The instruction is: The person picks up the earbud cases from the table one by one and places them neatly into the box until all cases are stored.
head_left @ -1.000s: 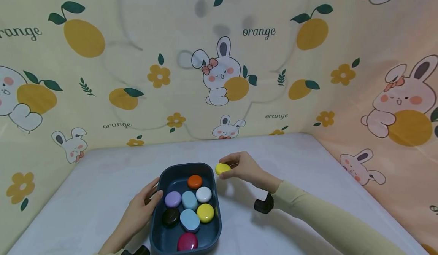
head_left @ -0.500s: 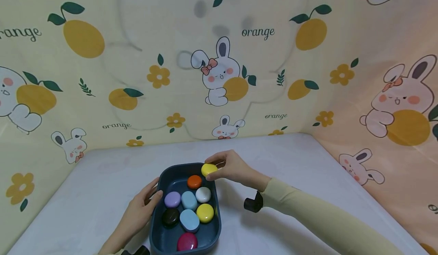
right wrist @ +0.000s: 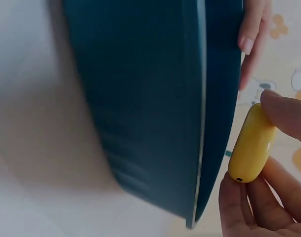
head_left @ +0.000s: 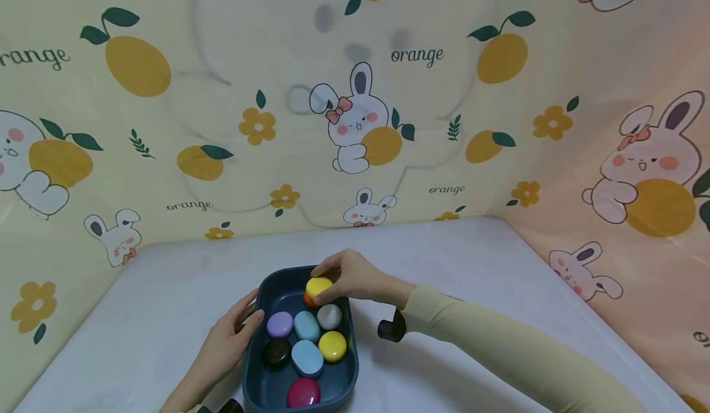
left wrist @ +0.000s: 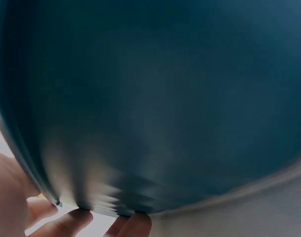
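A dark blue oblong tray (head_left: 347,387) holds several glossy, rounded, pebble-like pieces. My right hand (head_left: 355,274) pinches a thick yellow disc (head_left: 319,288) between thumb and fingertips over the tray's far end. In the right wrist view, the yellow disc (right wrist: 252,144) shows a small dark spot on its edge. Just beneath it, an orange piece (head_left: 309,301) is mostly hidden. My left hand (head_left: 224,339) rests against the tray's left side, thumb at the rim; in the left wrist view, fingertips (left wrist: 77,217) touch the tray's outer wall (left wrist: 155,108).
Inside the tray lie purple (head_left: 280,325), white (head_left: 330,317), black (head_left: 276,353), crimson (head_left: 303,393) and two light blue pieces (head_left: 307,357), plus another yellow one (head_left: 333,346). A white cloth (head_left: 438,253) covers the table. Patterned fabric (head_left: 249,61) hangs behind and along the right.
Carrying the yellow disc, my right hand has moved left from beside the tray to above the orange piece, now partly covering it. My left hand and the tray stay put.
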### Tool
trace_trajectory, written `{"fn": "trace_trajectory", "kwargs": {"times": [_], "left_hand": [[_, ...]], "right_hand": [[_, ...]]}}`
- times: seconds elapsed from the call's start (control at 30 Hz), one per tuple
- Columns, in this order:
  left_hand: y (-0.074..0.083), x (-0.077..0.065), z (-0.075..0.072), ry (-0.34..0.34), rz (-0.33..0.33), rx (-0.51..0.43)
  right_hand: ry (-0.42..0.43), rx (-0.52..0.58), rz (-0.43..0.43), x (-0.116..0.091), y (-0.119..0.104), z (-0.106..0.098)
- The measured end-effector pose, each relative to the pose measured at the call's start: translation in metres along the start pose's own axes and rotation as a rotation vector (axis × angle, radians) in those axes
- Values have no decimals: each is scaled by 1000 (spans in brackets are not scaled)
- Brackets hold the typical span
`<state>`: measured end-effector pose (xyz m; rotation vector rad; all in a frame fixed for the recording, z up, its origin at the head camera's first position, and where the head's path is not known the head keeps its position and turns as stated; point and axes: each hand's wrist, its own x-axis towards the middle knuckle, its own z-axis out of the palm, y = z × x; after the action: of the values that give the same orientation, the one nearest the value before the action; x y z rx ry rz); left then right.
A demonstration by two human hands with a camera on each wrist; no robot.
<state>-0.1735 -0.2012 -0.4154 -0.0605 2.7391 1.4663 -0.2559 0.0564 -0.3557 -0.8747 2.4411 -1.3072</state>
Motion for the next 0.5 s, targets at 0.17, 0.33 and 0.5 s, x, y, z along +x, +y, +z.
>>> {"fn": "trace_trajectory", "kwargs": {"times": [0.17,0.33,0.5], "left_hand": [[1,1,0,-11,-7,8],[1,0,0,-8,-6,7],[0,-1,0,-7,7,-2]], "right_hand": [[-15,-49,-27,3,-8,6],[-12,-12,-24,5,-10,10],[20,6,-20,3,-8,4]]}}
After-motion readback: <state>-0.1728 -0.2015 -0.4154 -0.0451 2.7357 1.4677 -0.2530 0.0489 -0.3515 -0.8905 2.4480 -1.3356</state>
